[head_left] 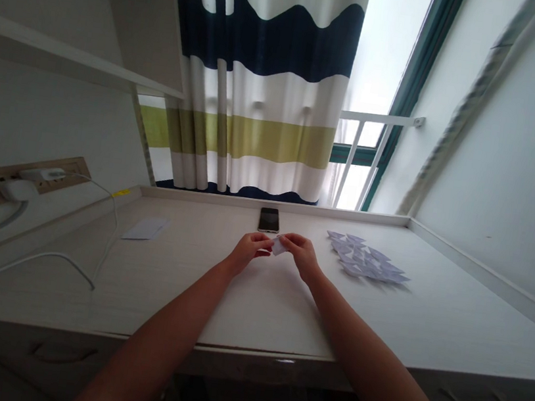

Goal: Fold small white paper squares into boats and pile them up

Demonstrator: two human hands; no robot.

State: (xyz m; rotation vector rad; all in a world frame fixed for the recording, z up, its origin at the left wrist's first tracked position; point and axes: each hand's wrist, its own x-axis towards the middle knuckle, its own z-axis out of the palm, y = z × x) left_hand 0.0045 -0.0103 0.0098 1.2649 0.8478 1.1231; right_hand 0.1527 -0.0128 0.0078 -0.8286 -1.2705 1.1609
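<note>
Between my two hands, above the middle of the white desk, is a small piece of white paper (279,246). My left hand (249,251) pinches its left edge with thumb and fingers. From the other side, my right hand (300,254) grips the paper's upper right part. The paper looks folded, but its exact shape is too small to make out. Right of my right hand lies a group of folded white paper pieces (366,259), pointed and set in rows. Far to the left, a flat stack of white paper (145,228) rests on the desk.
A dark phone (269,219) lies just beyond my hands. White cables (65,257) run over the desk's left side from plugs in a wall socket (32,177). A raised rim (227,201) edges the desk's back, before a striped curtain (272,95). Shelves overhang the left.
</note>
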